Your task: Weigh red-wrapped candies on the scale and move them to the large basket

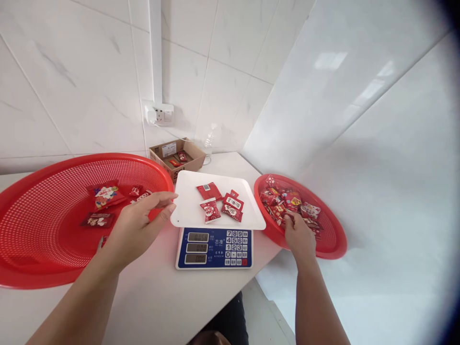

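My left hand (138,229) is at the left edge of the white weighing tray (187,199), fingers and thumb apart with nothing between them. Several small red snack packets (210,210) lie on that tray. Below it is the blue keypad panel of a digital scale (215,249); its displays are lit too faintly to read surely. On the right, my right hand (301,235) reaches over the near rim of a smaller red basket (332,235). Its fingers are closed on a red packet (278,211) among many others there; the fingertips partly hide it.
A large red perforated basket (46,201) with several packets stands on the left, partly behind my left forearm. Behind the scale are a cardboard box (196,160) holding some packets and a clear plastic bottle (211,136). A wall socket (159,115) has a plug and cable.
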The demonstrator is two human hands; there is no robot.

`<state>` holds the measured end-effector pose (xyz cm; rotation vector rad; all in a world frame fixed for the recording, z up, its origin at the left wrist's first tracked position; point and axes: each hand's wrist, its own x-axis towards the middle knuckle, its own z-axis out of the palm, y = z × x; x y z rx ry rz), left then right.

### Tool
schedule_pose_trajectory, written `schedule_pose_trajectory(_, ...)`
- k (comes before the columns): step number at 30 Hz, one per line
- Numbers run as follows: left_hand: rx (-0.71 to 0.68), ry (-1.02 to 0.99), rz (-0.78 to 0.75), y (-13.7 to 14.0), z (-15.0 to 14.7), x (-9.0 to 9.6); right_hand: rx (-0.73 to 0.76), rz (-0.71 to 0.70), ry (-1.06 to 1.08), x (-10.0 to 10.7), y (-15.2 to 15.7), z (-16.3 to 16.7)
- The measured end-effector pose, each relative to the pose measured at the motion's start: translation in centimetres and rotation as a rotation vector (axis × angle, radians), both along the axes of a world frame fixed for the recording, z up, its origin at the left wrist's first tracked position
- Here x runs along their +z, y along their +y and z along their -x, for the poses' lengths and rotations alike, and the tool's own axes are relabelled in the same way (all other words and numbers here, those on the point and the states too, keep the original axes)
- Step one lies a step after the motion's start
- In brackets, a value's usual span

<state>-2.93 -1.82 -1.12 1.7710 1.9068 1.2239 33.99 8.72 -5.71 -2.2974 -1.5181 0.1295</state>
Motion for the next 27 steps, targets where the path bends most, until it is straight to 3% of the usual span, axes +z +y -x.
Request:
schedule_pose_trajectory(8, -0.011, -0.013, 0.015, 0.1, -0.2, 0.3, -0.055, -0.019, -0.024, 0.0, -0.1, 0.2)
schedule_pose_trajectory(11, -0.014, -0.001, 0.008, 0.0, -0.1, 0.3, -0.051, -0.111, 0.032, -0.1, -0.2, 0.2)
schedule_pose_trajectory(19, -0.025, -0.011, 0.024, -0.1, -0.2, 0.3, 0.144, -0.383, 0.083, -1.7, 0.3, -1.1)
schedule_pose_trajectory(23, -0.029, -0.016, 0.019, -0.1, -0.2, 0.2, 0.128, -0.380, 0.083, -2.1, 0.3, -1.2)
schedule_pose_trajectory(27, -0.033, -0.015, 0.024, 0.0, -0.2, 0.3, 0.061, -0.284, 0.085, -1.8, 0.3, -1.0)
